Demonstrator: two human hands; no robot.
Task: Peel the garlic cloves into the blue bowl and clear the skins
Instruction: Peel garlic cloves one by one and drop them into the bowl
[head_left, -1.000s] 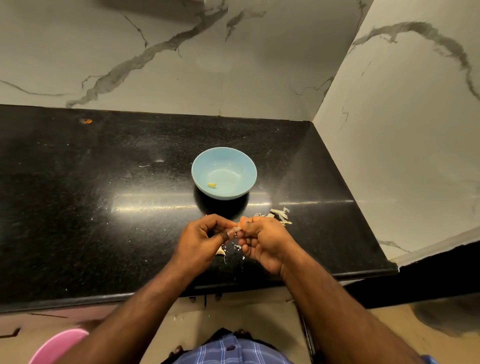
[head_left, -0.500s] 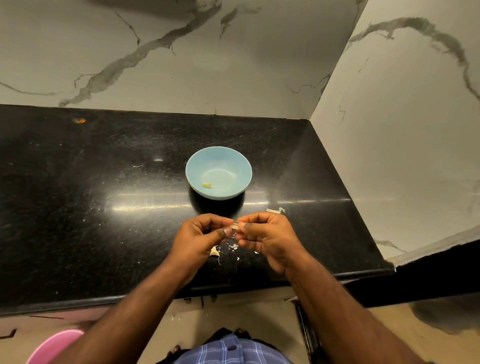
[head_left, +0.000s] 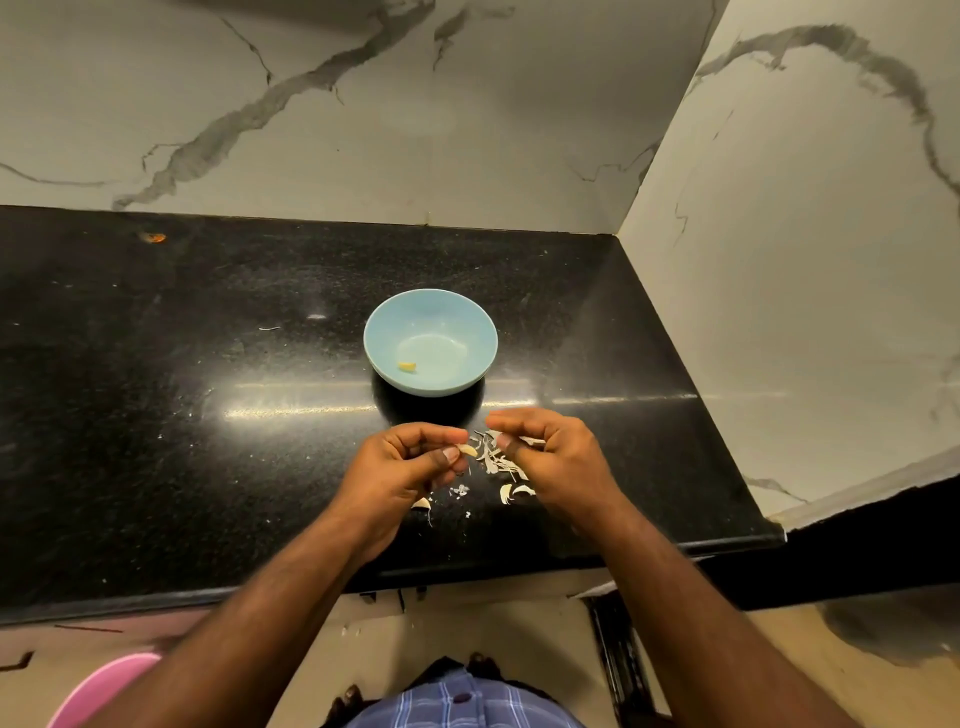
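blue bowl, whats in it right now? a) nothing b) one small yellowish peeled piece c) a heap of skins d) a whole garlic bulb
b: the blue bowl holds a single small yellowish garlic piece near its bottom, while the skins lie on the black counter between the hands.

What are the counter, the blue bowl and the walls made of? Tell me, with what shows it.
Counter: looks like polished black granite; fine speckle, mirror-like glare streak, rounded front edge.

Blue bowl: smooth, even pale blue with a soft sheen; plastic or glazed ceramic, the look leaves it open.

Walls: glossy white with grey veins and a corner seam; marble or marble-look tile.
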